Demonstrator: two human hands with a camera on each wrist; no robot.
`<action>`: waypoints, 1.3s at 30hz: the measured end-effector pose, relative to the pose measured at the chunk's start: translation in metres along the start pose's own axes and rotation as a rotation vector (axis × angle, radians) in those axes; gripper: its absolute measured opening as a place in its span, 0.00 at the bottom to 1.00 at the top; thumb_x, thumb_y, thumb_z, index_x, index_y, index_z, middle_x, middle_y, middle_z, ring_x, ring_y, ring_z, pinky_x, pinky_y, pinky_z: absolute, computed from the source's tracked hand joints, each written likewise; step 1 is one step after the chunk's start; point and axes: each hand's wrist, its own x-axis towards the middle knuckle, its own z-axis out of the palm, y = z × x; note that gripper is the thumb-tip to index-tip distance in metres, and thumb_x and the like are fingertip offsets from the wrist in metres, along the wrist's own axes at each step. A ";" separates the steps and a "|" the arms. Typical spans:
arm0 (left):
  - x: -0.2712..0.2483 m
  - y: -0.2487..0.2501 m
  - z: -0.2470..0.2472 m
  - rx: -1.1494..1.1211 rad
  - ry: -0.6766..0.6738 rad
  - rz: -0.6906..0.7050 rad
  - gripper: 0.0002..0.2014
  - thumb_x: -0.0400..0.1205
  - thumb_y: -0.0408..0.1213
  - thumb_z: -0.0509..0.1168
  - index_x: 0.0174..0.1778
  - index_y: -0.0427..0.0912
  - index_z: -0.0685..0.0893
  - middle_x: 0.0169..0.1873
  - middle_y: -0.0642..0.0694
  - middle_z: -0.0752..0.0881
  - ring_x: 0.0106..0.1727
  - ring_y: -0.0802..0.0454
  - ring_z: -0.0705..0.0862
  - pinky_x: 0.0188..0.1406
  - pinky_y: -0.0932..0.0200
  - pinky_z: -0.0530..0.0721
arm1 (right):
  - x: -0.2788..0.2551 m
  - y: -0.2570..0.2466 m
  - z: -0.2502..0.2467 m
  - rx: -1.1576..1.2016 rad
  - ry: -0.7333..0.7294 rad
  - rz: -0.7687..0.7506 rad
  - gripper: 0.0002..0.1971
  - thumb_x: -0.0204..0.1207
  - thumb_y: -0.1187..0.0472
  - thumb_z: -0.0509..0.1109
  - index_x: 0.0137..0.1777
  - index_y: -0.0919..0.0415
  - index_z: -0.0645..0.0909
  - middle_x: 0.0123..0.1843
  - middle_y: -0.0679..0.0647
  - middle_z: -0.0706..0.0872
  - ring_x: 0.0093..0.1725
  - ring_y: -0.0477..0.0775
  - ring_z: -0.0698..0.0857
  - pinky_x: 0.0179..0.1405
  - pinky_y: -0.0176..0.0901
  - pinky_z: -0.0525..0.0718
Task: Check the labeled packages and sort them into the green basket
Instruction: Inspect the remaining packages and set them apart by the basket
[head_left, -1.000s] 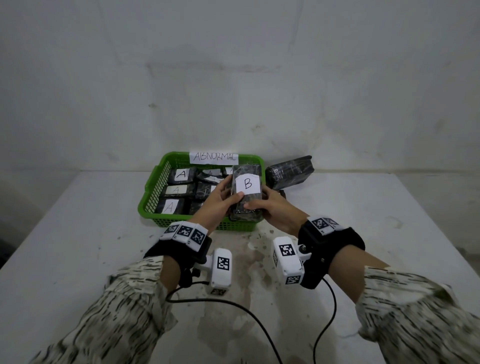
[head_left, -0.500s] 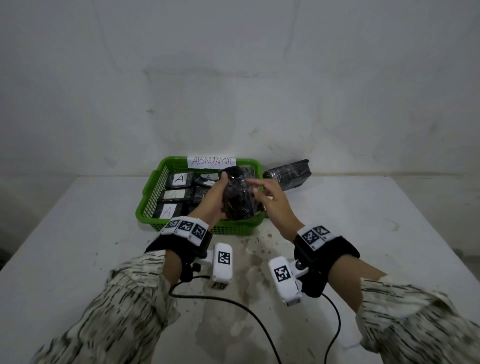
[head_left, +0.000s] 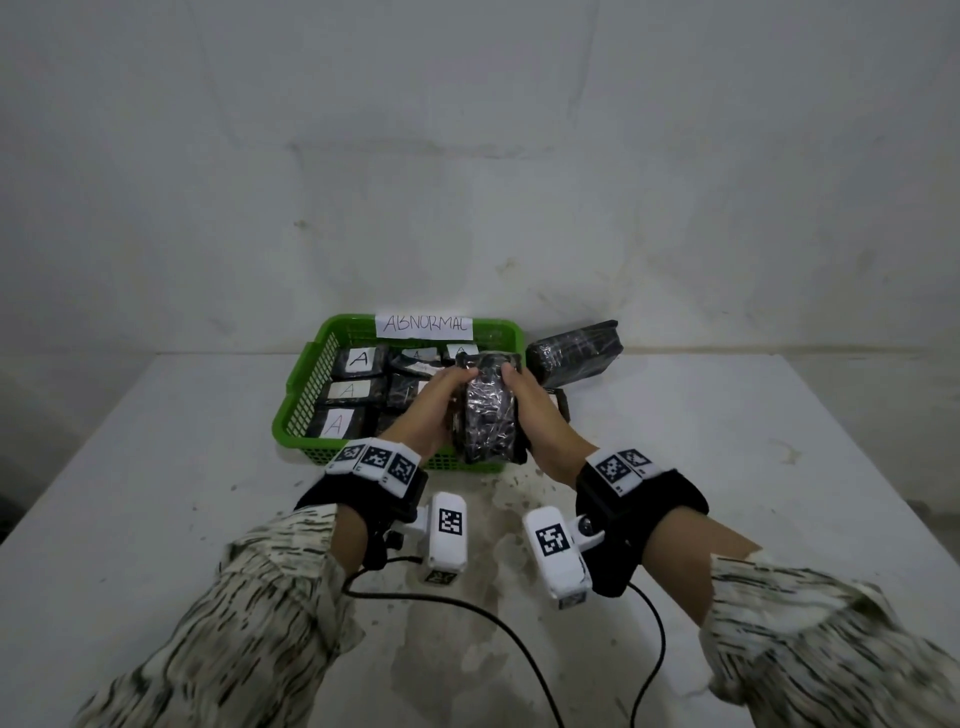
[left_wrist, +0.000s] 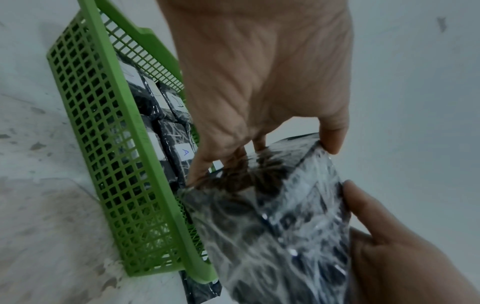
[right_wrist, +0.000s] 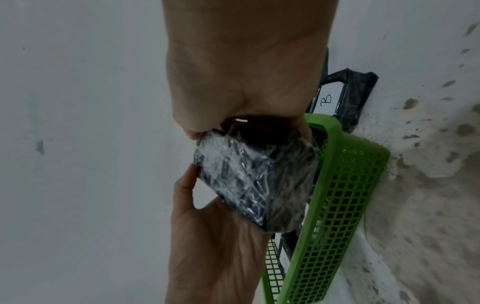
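Gripped from both sides by left hand and right hand, fingers curled round it: black wrapped package, over green basket's near right corner

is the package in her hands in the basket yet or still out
Out. Both the left hand and right hand grip the package above the basket's near rim, not set down inside.

Lighting is dim, flat and greyish, with soft shadows only. Plastic wrap on the held package shows small glare spots. Both wrist views are motion-blurred; the head view bends at its edges.
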 end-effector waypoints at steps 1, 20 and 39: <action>0.000 0.000 0.000 0.016 0.000 0.005 0.39 0.65 0.59 0.68 0.71 0.44 0.74 0.71 0.41 0.76 0.71 0.40 0.74 0.71 0.33 0.71 | -0.002 -0.002 0.001 -0.019 0.020 -0.019 0.30 0.84 0.44 0.56 0.83 0.54 0.57 0.78 0.48 0.69 0.75 0.48 0.69 0.79 0.50 0.65; 0.000 0.005 -0.007 0.108 0.041 0.098 0.34 0.81 0.49 0.63 0.82 0.47 0.57 0.77 0.44 0.69 0.76 0.44 0.70 0.77 0.39 0.65 | 0.007 0.001 -0.004 -0.056 -0.068 -0.009 0.40 0.81 0.54 0.66 0.85 0.48 0.45 0.81 0.54 0.69 0.76 0.54 0.72 0.78 0.57 0.68; 0.007 -0.004 -0.010 0.032 0.042 0.098 0.24 0.83 0.31 0.62 0.76 0.42 0.69 0.67 0.34 0.80 0.66 0.40 0.81 0.62 0.47 0.82 | 0.003 0.003 -0.017 0.156 -0.179 0.058 0.36 0.76 0.76 0.66 0.82 0.57 0.61 0.70 0.60 0.81 0.68 0.60 0.80 0.69 0.52 0.78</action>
